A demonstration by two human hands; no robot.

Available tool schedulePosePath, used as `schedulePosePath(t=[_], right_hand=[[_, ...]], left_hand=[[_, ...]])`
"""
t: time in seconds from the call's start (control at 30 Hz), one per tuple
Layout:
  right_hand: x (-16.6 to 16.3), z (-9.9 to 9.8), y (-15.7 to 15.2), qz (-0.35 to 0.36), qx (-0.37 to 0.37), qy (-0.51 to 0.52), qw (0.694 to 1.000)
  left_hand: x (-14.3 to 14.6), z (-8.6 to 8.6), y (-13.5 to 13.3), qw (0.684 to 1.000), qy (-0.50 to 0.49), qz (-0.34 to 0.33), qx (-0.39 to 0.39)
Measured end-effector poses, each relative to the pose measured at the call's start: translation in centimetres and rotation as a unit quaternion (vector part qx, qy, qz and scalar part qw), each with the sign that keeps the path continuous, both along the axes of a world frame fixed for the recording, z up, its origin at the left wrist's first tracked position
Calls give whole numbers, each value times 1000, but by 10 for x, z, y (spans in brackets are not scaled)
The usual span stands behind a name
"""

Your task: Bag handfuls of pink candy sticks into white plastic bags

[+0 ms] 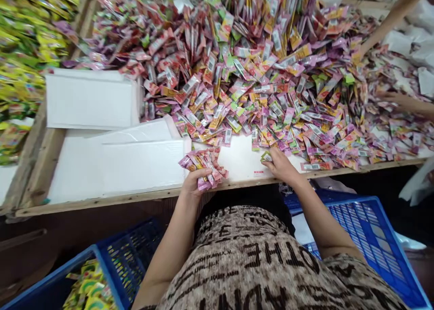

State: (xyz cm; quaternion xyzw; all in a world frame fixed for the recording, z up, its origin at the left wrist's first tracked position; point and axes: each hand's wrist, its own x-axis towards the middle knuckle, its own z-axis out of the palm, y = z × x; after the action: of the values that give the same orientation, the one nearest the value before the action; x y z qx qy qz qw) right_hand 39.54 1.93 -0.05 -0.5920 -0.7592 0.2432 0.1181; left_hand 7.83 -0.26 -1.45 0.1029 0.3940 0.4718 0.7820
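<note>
The left hand (194, 184) is at the near edge of the bench (111, 200), its fingers (199, 173) curled tight around a bundle of sachets (205, 164), pink and yellow, stacked flat against each other. The bundle sticks out of the fist toward 1 o'clock.

At 3 o'clock from it, well apart, the right hand (280, 166) lies on the bench's white sheet (239, 160). Its fingers are pressed together, with the tips on a green sachet (266, 156) at the near rim of the heap of sachets (264, 74). I cannot tell whether they pinch the sachet or only touch it.

The heap fills the bench from 11 o'clock round to 3 o'clock of the hands. White boxes (90, 99) lie at 10 o'clock, beside the heap. Beyond them, at the far left, sits a mass of yellow-green packets (23, 38). Another person's hand (402, 101) rests in the heap at 3 o'clock, far right.

Below the bench, a blue crate (113, 255) at 7 o'clock holds yellow packets, and a second blue crate (376, 237) stands at 5 o'clock.
</note>
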Motion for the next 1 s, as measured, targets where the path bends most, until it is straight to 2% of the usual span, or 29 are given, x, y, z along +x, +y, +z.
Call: schedulePosePath(t=[0.1,0.17,0.3,0.4,0.47,0.57,0.7,0.87,1.0], right_hand=[[-27,12,36,-60,10,92,994],[-54,22,69,-97,58,110,987],[-105,36,139,-151,154,8,976],[-118,29,163,-145,133,-74,978],[-108,18,156,-132,88,-82,984],[-78,2,118,-126,4,-104,987],[-49,0,72,-96,-71,-137,983],[-73,9,75,-106,-23,-156,982],[-97,7,77,-32,-37,-171,984]], left_hand=[[-1,-1,0,1000,-14,-15,-5],[-1,-2,0,999,-26,-34,-9],[-1,-1,0,999,-38,-27,-25],[-2,1,0,999,-40,-27,-22],[-2,3,0,998,-51,-25,-14],[-3,5,-1,997,-75,-27,-10],[-2,4,0,995,-81,-42,-25],[-1,1,0,997,-77,-27,-6],[-4,0,-1,997,-73,-5,5]])
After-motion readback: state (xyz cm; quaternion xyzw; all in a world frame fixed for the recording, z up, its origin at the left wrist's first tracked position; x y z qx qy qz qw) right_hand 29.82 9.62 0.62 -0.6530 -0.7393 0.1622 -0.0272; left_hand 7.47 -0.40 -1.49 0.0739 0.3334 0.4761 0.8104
